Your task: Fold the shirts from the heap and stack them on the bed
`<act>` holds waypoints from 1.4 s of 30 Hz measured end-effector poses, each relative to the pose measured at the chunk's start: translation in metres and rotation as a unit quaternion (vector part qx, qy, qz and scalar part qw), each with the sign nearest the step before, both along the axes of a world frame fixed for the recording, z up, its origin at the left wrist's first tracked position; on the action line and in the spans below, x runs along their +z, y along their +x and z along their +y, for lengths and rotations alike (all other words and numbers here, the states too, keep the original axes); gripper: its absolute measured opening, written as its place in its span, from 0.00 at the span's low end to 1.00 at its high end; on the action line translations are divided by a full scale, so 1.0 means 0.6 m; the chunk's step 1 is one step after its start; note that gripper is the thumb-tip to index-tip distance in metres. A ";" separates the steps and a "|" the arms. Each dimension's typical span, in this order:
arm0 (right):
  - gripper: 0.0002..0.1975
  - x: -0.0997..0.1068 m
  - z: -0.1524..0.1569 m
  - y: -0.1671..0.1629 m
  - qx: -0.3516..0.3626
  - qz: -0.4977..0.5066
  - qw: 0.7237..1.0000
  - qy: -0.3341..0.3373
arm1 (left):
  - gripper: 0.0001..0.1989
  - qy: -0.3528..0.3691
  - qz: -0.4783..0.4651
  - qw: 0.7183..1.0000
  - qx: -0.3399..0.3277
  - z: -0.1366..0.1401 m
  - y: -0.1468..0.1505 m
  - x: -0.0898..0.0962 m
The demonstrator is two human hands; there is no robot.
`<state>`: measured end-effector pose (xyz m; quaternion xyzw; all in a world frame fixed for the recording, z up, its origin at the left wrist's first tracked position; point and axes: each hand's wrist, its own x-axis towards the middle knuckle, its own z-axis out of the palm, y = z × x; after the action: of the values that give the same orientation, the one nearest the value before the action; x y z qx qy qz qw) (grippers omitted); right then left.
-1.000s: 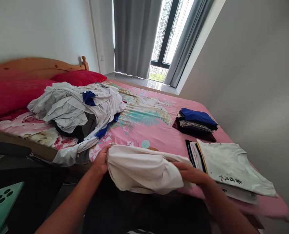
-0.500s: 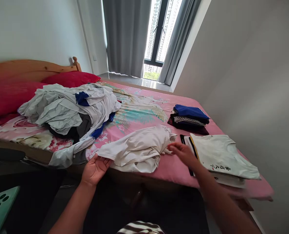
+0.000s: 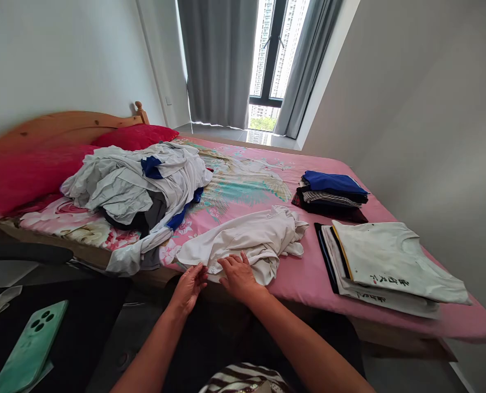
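A crumpled white shirt (image 3: pixel 255 234) lies in a loose heap near the front edge of the bed. My left hand (image 3: pixel 189 286) is at its near left edge, palm turned inward, with fingers loosely bent and a little apart. Close beside it, my right hand (image 3: pixel 238 277) rests on the shirt's near edge, back of the hand up and fingers spread. Part of the cloth's front edge is hidden behind the hands.
Tangled white, grey and blue clothes (image 3: pixel 144 185) lie on the bed's left. On the right are a stack of folded dark and blue clothes (image 3: pixel 331 196) and a stack of folded T-shirts (image 3: pixel 386 262). A green phone (image 3: pixel 32 344) lies on a black surface at lower left.
My right hand has moved left from the shirt's far right end to its near edge, next to my left hand. The left fingers have curled inward. The view has shifted slightly.
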<state>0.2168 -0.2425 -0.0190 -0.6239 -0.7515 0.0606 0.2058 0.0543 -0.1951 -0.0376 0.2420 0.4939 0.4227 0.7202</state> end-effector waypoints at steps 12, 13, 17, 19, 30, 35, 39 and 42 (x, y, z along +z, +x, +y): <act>0.08 0.005 0.015 -0.001 -0.078 0.034 0.996 -0.023 | 0.18 0.135 0.017 0.989 -0.055 -0.027 0.021 0.040; 0.08 0.010 0.006 0.009 -0.085 0.059 0.995 -0.005 | 0.18 0.152 0.036 0.986 -0.062 -0.032 0.023 0.041; 0.08 0.037 -0.034 0.037 -0.080 0.136 0.987 0.040 | 0.14 0.313 0.214 0.925 0.003 -0.056 0.024 0.055; 0.07 0.054 -0.051 0.036 -0.031 0.138 0.989 0.049 | 0.13 0.440 0.287 0.851 0.017 -0.068 0.022 0.072; 0.06 0.085 -0.090 0.042 -0.014 0.111 0.993 0.043 | 0.11 0.383 0.232 0.886 -0.122 -0.044 0.033 0.201; 0.06 0.043 -0.122 0.139 -0.160 0.106 0.981 0.027 | 0.13 0.420 0.349 0.836 0.049 -0.001 0.002 0.273; 0.11 0.059 -0.145 0.241 -0.325 0.138 0.923 0.152 | 0.14 0.452 0.397 0.795 0.084 0.019 -0.011 0.301; 0.08 0.090 -0.158 0.286 -0.353 0.274 0.875 0.189 | 0.17 0.468 0.386 0.788 0.107 0.037 -0.015 0.309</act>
<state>0.3885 -0.3375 0.0348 -0.7552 -0.3923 0.0097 0.5250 0.0454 -0.1727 0.1476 0.6380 0.4953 0.5476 0.2184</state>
